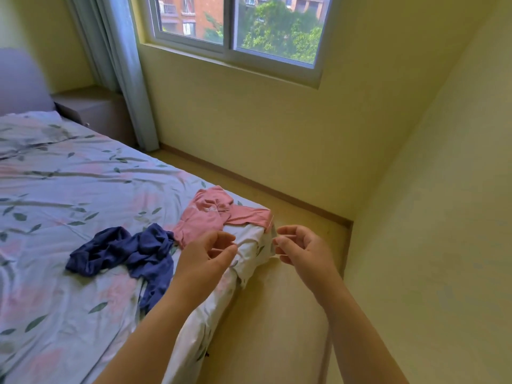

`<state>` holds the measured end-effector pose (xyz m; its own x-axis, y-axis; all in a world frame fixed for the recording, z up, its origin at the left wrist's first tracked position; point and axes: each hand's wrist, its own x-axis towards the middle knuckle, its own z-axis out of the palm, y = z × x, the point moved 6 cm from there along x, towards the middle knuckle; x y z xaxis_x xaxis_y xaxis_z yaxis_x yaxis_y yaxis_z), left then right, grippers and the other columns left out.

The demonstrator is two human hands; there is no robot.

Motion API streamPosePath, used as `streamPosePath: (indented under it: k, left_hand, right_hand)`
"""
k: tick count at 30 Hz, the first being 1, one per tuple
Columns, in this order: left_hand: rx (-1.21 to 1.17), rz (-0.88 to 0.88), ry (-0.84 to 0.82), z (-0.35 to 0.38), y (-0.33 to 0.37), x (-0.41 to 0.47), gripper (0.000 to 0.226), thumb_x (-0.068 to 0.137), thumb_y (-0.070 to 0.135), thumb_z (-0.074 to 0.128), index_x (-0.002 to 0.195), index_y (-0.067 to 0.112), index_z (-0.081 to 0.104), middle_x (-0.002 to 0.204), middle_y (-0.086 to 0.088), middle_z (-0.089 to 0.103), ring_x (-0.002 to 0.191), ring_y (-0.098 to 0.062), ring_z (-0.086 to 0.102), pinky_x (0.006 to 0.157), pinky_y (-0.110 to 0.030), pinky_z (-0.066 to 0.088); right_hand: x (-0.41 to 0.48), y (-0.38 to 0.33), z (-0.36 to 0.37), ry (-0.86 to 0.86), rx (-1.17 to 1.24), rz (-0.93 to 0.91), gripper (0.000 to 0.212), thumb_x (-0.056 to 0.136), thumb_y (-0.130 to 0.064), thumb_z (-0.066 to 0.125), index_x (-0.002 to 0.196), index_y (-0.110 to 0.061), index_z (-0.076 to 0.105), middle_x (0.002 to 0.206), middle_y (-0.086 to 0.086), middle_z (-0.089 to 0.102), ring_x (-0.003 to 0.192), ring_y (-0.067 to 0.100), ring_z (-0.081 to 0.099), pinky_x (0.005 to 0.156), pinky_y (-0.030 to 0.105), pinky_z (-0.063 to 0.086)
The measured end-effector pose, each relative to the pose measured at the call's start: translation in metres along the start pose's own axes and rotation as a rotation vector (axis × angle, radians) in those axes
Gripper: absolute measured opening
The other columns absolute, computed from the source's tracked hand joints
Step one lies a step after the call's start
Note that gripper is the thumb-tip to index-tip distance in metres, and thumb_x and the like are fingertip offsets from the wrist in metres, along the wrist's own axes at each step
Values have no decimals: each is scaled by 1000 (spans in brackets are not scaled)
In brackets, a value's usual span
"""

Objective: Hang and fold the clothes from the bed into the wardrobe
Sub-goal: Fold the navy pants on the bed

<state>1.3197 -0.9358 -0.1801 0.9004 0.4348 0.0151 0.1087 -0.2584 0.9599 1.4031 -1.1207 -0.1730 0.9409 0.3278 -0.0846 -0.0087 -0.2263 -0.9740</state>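
Lying crumpled side by side at centre frame on the floral-printed bed sheet [69, 189] are seen a pink fabric garment [205, 217] and a dark blue fabric garment [144, 250]. Just below them, the left hand [202, 259] and right hand [304, 250] are held with fingers curled, each pinching a thin pale strand [224, 247] whose nature cannot be told.

Pink garment [210, 214] crumpled at bed [69, 184] corner; navy garment [133, 248] crumpled just beside it.

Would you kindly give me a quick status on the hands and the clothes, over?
Left hand and right hand at corner of bed, fingers curled, grip unclear. Pink garment and navy garment lie unfolded on bed. Nothing blocking them.
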Motion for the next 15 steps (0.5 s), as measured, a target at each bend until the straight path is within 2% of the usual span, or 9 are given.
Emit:
streamPosePath:
  k: [5,10,15]
  left_hand:
    - [-43,-70,70,17,-5,52,10,89,9,65,95,16,67,85,-3,71,64,0,66,53,-9,47]
    - [18,-125,157,8,-26,106,13,88,16,68,87,30,67,86,7,72,81,-7,68,73,-23,52]
    - [-17,-142,201,-7,-45,171,12,86,21,70,82,32,66,83,12,72,79,-3,65,68,-16,46]
  right_hand:
    - [75,-5,-15,-66,-18,1,9,91,-18,64,98,-23,66,93,0,72,77,7,69,70,22,57]
    - [144,3,4,-170,-54,36,14,92,-17,64,106,-17,65,100,5,71,82,12,69,76,27,57]
    - [216,-1,35,-215,-84,39,14,92,-13,62,106,-14,65,99,9,72,89,21,69,79,34,57]
